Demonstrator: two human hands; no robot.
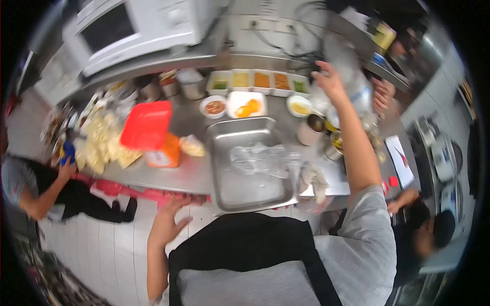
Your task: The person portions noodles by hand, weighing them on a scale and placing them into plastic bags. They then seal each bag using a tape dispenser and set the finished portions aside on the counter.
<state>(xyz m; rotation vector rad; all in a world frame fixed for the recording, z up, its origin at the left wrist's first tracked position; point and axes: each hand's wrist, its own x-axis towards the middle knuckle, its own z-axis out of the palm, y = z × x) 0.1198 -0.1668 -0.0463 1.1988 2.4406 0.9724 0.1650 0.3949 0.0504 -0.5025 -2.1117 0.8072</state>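
Observation:
My right hand (pixel 329 82) is stretched over the back right of the steel counter, fingers apart, with nothing visible in it. It is near clear plastic wrapping (pixel 352 92) below a shelf. My left hand (pixel 169 220) hangs in front of the counter's edge, open, thumb spread, holding nothing. Between my arms sits a steel tray (pixel 224 178) with a crumpled clear plastic bag (pixel 263 159) inside. Behind the tray are a white dish (pixel 234 103) with orange-yellow pieces, a bowl of reddish-brown bits (pixel 214 107) and a bowl of yellow contents (pixel 299 106).
An orange tub (pixel 164 155) with a red lid (pixel 147 125) stands left, beside bags of pale food (pixel 104 137). Cans (pixel 310 130), a cloth (pixel 314 181) and a paper sheet (pixel 399 160) lie right. Co-workers stand left (pixel 35 188) and right (pixel 416 239); another person's hand (pixel 383 95) is near the shelf.

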